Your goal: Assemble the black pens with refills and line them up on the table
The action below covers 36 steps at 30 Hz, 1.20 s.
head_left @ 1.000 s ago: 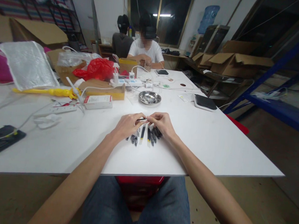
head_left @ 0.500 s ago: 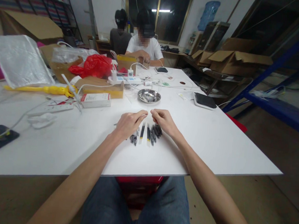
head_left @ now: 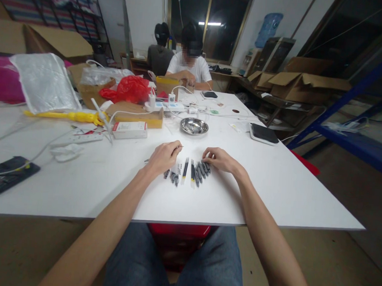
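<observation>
My left hand [head_left: 166, 156] is closed in a pinch above the table, and the tip of a thin, dark, small piece [head_left: 182, 147] pokes out from its fingertips. My right hand [head_left: 220, 159] has curled fingers, with the fingertips touching the upper ends of a fanned row of dark grey pen barrels [head_left: 201, 173]. Whatever is between those fingertips is too small to make out. Between the hands lie black pen refills [head_left: 185, 168] with yellow bands and pale ends. Left of them are shorter grey pen parts [head_left: 175, 176], partly behind my left hand.
Beyond the hands stands a round metal dish [head_left: 194, 126] with small dark pieces inside. A white box [head_left: 130, 130], power strip [head_left: 165, 106], red plastic bag [head_left: 126, 88] and cables lie at left. A black-topped device [head_left: 264, 133] is at right. Another person [head_left: 190, 69] sits across the white table [head_left: 291, 192].
My hands were close together at their fingertips. My right hand has moved right and down to the pen barrels; my left stays pinched. The view has shifted slightly.
</observation>
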{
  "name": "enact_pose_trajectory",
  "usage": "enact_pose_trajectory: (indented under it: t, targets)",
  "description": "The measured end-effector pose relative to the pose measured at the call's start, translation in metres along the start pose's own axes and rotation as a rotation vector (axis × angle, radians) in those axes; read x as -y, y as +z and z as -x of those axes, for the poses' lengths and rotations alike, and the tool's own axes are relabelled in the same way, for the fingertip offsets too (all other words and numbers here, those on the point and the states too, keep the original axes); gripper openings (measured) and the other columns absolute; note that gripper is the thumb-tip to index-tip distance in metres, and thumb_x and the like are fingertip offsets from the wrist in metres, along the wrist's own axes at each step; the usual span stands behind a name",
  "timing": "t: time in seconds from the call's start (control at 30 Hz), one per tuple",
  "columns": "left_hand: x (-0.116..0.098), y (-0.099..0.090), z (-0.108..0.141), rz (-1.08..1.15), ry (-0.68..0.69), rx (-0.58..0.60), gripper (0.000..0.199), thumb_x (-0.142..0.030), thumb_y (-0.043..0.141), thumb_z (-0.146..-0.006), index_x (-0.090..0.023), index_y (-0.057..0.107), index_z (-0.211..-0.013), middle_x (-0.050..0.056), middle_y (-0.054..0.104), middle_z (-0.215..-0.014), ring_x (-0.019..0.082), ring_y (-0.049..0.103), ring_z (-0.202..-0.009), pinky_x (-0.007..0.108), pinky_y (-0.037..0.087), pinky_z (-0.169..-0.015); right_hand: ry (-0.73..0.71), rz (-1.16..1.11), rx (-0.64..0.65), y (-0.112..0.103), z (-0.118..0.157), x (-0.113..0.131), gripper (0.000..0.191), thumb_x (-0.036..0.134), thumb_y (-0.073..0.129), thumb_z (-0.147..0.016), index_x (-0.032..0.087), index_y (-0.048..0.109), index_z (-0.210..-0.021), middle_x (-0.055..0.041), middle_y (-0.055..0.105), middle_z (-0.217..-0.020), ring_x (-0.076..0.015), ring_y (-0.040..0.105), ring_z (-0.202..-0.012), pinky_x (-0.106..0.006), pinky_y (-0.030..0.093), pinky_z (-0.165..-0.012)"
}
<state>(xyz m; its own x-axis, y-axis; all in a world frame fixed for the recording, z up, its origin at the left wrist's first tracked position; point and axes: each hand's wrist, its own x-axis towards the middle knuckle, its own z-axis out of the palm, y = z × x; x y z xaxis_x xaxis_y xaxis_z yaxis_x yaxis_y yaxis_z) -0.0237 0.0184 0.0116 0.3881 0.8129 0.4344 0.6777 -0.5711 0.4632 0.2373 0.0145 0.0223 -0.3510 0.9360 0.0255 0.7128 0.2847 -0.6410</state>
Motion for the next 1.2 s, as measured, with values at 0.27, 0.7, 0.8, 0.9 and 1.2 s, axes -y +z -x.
enact_pose_trajectory:
  t: [0.27,0.7,0.8,0.9,1.2]
  targets:
    - [-0.001,0.002,0.0,0.025,0.023,0.028,0.022,-0.025,0.047,-0.095,-0.021,0.068,-0.09,0.005,0.073,-0.087,0.019,0.063,-0.077,0.029,0.042,-0.07,-0.001,0.185,-0.159,0.009,-0.001,-0.003,0.012,0.014,0.057,-0.083,0.016,0.066,-0.09,-0.0041,0.067,-0.08,-0.0153,0.056,-0.068,-0.025,0.039,-0.063]
    - [-0.005,0.002,0.002,0.0,0.011,0.043,0.024,-0.032,0.052,-0.095,-0.023,0.074,-0.094,0.004,0.077,-0.095,0.02,0.069,-0.083,0.029,0.046,-0.074,-0.062,0.152,-0.414,0.023,-0.003,-0.004,0.031,0.018,0.055,-0.081,0.017,0.059,-0.112,-0.0002,0.061,-0.076,-0.0178,0.054,-0.069,-0.028,0.037,-0.066]
    - [-0.006,0.003,0.002,0.025,0.033,0.054,0.025,-0.033,0.052,-0.095,-0.023,0.075,-0.095,0.004,0.078,-0.098,0.02,0.07,-0.088,0.028,0.047,-0.078,-0.186,0.069,-0.538,0.022,-0.003,0.002,0.026,0.02,0.056,-0.082,0.016,0.065,-0.106,-0.0023,0.062,-0.081,-0.0188,0.056,-0.076,-0.03,0.042,-0.073]
    - [-0.007,0.006,0.002,0.05,0.051,0.051,0.026,-0.033,0.052,-0.096,-0.023,0.076,-0.097,0.004,0.078,-0.099,0.02,0.07,-0.091,0.028,0.049,-0.081,-0.331,-0.035,-0.541,0.023,-0.002,0.013,0.021,0.021,0.056,-0.086,0.017,0.072,-0.099,-0.0054,0.063,-0.09,-0.0197,0.058,-0.087,-0.032,0.044,-0.082]
    - [0.0,0.011,0.002,0.054,0.14,-0.022,0.029,-0.036,0.05,-0.099,-0.022,0.075,-0.099,0.004,0.078,-0.101,0.02,0.071,-0.093,0.029,0.049,-0.081,-0.438,-0.282,-0.372,0.037,-0.003,0.03,0.016,0.027,0.064,-0.09,0.018,0.076,-0.096,-0.007,0.071,-0.095,-0.0198,0.063,-0.089,-0.031,0.047,-0.081]
